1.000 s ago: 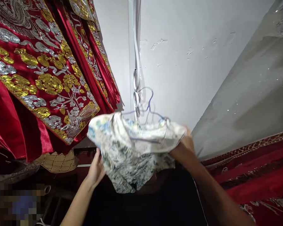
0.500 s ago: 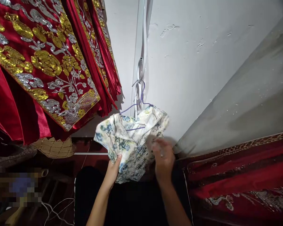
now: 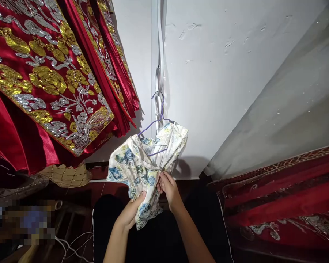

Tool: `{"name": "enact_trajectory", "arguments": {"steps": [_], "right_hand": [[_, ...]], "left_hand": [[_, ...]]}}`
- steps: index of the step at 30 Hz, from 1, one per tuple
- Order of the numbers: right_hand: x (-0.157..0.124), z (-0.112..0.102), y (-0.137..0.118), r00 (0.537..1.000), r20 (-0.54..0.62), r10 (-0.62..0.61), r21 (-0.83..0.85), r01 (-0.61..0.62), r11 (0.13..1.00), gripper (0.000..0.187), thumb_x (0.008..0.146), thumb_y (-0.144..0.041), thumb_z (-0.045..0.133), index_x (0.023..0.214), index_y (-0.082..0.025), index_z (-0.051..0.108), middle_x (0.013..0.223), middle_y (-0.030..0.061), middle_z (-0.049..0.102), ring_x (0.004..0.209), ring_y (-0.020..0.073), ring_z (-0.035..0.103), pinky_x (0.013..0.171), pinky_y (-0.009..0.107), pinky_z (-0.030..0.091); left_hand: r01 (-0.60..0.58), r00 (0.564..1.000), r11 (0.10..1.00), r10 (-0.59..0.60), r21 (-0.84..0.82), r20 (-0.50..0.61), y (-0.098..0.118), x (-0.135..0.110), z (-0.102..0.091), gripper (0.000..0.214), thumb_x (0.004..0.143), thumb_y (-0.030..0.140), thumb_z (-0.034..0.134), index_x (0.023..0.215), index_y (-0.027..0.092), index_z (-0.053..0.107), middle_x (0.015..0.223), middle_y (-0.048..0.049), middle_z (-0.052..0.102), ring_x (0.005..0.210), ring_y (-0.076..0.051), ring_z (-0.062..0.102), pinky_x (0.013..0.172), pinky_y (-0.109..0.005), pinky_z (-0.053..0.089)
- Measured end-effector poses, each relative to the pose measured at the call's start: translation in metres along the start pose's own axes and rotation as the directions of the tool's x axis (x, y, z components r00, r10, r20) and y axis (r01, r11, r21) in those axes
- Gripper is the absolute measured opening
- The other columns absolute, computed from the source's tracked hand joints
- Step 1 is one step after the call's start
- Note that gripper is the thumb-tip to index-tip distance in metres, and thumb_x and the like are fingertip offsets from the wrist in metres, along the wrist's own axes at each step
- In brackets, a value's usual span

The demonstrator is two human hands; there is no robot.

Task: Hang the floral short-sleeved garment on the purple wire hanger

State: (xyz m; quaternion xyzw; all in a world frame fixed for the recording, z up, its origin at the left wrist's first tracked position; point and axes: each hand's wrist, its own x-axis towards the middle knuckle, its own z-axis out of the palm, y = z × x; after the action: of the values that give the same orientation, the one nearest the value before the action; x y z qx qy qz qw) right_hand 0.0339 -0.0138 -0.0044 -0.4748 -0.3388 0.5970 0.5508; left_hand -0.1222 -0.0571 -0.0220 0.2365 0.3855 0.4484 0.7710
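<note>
A small short-sleeved shirt (image 3: pixel 124 160), white with blue and yellow flowers, hangs on a purple wire hanger (image 3: pixel 153 121) in front of me. My left hand (image 3: pixel 133 209) grips the shirt's lower left side, thumb on the front and the other fingers hidden behind the cloth. With its fingers pinched together, my right hand (image 3: pixel 167 186) holds the shirt's front edge below the neckline. The hanger's hook is caught on a white looped strap (image 3: pixel 158 82) that runs down the wall.
Red garments with gold and silver sequins (image 3: pixel 52 80) hang at the left. A beige quilted item (image 3: pixel 68 175) lies below them. White cables (image 3: pixel 71 243) trail on the floor at lower left. Red embroidered fabric (image 3: pixel 285 197) spreads along the right, beneath a grey sheet (image 3: pixel 285 106).
My right hand, blurred beside the shirt's right side before, has moved left and closed on the front edge. The shirt's right side has folded inward. My left hand keeps its hold.
</note>
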Motion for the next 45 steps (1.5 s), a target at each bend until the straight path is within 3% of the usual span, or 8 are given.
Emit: {"name": "enact_trajectory", "arguments": {"steps": [8, 19, 21, 23, 25, 26, 33, 45], "right_hand": [[-0.004, -0.003, -0.006, 0.988, 0.155, 0.019, 0.009, -0.021, 1.0, 0.05, 0.075, -0.065, 0.072, 0.077, -0.018, 0.057, 0.055, -0.0031, 0.051, 0.049, 0.0088, 0.041, 0.048, 0.023, 0.029], [-0.014, 0.0, -0.018, 0.997, 0.063, -0.05, 0.029, 0.048, 0.998, 0.029, 0.082, -0.044, 0.064, 0.071, -0.019, 0.053, 0.055, -0.004, 0.048, 0.049, 0.0079, 0.038, 0.048, 0.024, 0.025], [-0.015, -0.007, -0.019, 1.0, -0.019, 0.007, 0.083, -0.006, 0.997, 0.026, 0.079, -0.039, 0.065, 0.069, -0.019, 0.052, 0.057, -0.0038, 0.048, 0.048, 0.0071, 0.036, 0.047, 0.024, 0.022], [-0.015, -0.012, -0.016, 0.997, -0.052, 0.055, 0.089, -0.05, 0.995, 0.025, 0.076, -0.037, 0.067, 0.068, -0.019, 0.052, 0.056, -0.0045, 0.048, 0.047, 0.0064, 0.034, 0.047, 0.024, 0.021], [-0.015, -0.013, -0.011, 0.996, -0.03, 0.081, 0.051, -0.079, 0.996, 0.026, 0.075, -0.039, 0.068, 0.067, -0.018, 0.054, 0.054, -0.0049, 0.047, 0.046, 0.0066, 0.034, 0.046, 0.024, 0.02], [-0.015, -0.012, -0.008, 0.996, -0.004, 0.089, 0.028, -0.089, 0.996, 0.027, 0.075, -0.04, 0.068, 0.067, -0.018, 0.055, 0.053, -0.0048, 0.046, 0.045, 0.0069, 0.034, 0.046, 0.024, 0.02], [-0.019, 0.001, -0.01, 0.965, 0.259, 0.048, -0.218, 0.01, 0.976, 0.03, 0.085, -0.041, 0.058, 0.066, -0.018, 0.059, 0.047, -0.0028, 0.049, 0.044, 0.0091, 0.037, 0.049, 0.026, 0.026], [0.006, -0.003, -0.12, 0.98, 0.105, -0.169, -0.152, 0.184, 0.971, 0.026, 0.081, -0.038, 0.064, 0.067, -0.016, 0.065, 0.046, -0.0025, 0.051, 0.042, 0.0072, 0.033, 0.045, 0.023, 0.022]], "left_hand": [[0.057, 0.998, 0.995, -0.055, -0.082, 0.03, 0.005, 0.002, -0.013, 0.051, 0.086, 0.037, 0.076, 0.13, 0.014, 0.066, 0.121, -0.0142, 0.073, 0.127, -0.034, 0.061, 0.114, -0.051, 0.044], [-0.03, 0.99, 0.999, 0.023, -0.044, -0.142, 0.006, 0.004, -0.017, 0.048, 0.081, 0.035, 0.08, 0.123, 0.016, 0.068, 0.119, -0.0139, 0.073, 0.118, -0.03, 0.067, 0.107, -0.044, 0.051], [-0.267, 0.883, 0.962, 0.27, 0.063, -0.383, 0.009, 0.014, -0.031, 0.045, 0.076, 0.033, 0.084, 0.115, 0.017, 0.07, 0.116, -0.0122, 0.073, 0.112, -0.028, 0.069, 0.104, -0.041, 0.051], [-0.481, 0.631, 0.849, 0.509, 0.22, -0.585, 0.01, 0.024, -0.045, 0.043, 0.071, 0.03, 0.086, 0.108, 0.017, 0.068, 0.108, -0.0079, 0.072, 0.105, -0.023, 0.069, 0.102, -0.038, 0.05], [-0.574, 0.425, 0.734, 0.646, 0.363, -0.634, 0.005, 0.03, -0.05, 0.042, 0.069, 0.029, 0.086, 0.104, 0.018, 0.065, 0.101, -0.0034, 0.069, 0.099, -0.019, 0.066, 0.1, -0.034, 0.048], [-0.585, 0.394, 0.688, 0.704, 0.429, -0.59, 0.0, 0.031, -0.048, 0.04, 0.071, 0.029, 0.085, 0.103, 0.019, 0.064, 0.099, -0.0022, 0.067, 0.098, -0.018, 0.065, 0.098, -0.032, 0.048], [-0.506, 0.75, 0.492, 0.657, 0.709, 0.08, -0.014, 0.03, 0.018, 0.024, 0.088, 0.024, 0.064, 0.112, 0.02, 0.064, 0.099, -0.0049, 0.068, 0.094, -0.02, 0.065, 0.084, -0.029, 0.049], [-0.552, 0.725, 0.383, 0.658, 0.741, 0.201, -0.023, 0.04, 0.037, 0.019, 0.092, 0.029, 0.061, 0.078, 0.017, 0.061, 0.074, -0.0024, 0.062, 0.074, -0.017, 0.059, 0.071, -0.025, 0.045]]}}
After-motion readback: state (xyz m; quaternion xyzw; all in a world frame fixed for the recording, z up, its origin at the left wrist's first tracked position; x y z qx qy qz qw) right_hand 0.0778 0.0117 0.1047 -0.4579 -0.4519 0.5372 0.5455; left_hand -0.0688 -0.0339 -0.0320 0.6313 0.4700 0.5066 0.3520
